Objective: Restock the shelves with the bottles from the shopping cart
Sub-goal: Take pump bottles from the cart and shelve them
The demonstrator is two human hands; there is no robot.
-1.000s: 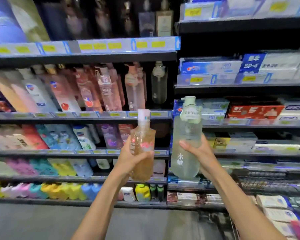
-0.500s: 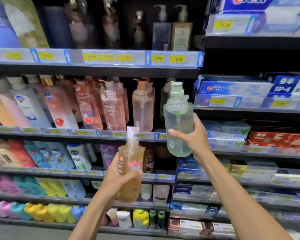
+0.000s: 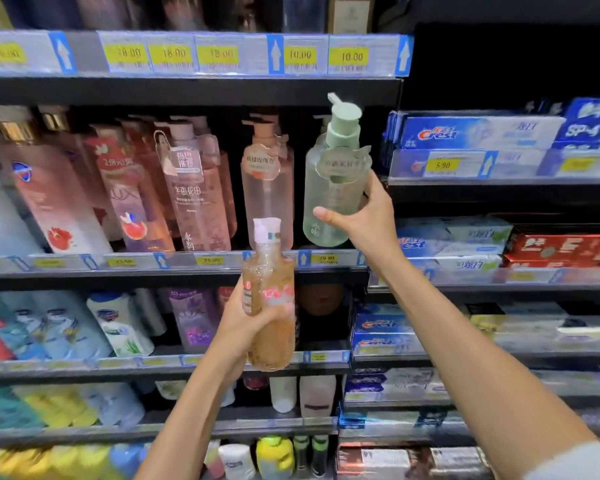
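Observation:
My right hand point(image 3: 368, 216) grips a pale green pump bottle point(image 3: 333, 181) and holds it upright at the right end of the second shelf point(image 3: 187, 263), its base just above the shelf edge, beside a pink pump bottle point(image 3: 267, 188). My left hand point(image 3: 253, 327) grips an amber bottle point(image 3: 269, 306) with a pinkish cap, lower down, in front of the third shelf point(image 3: 153, 362). The shopping cart is out of view.
Pink and red pump bottles point(image 3: 187, 188) fill the second shelf to the left. Toothpaste boxes point(image 3: 482, 133) fill the shelving on the right. A dark gap point(image 3: 323, 306) lies behind the amber bottle. The upper shelf's price strip point(image 3: 222, 55) runs just above the green bottle's pump.
My right hand has raised the green bottle up and into the second shelf's right end. My left hand with the amber bottle has stayed roughly in place. The shelves look nearer.

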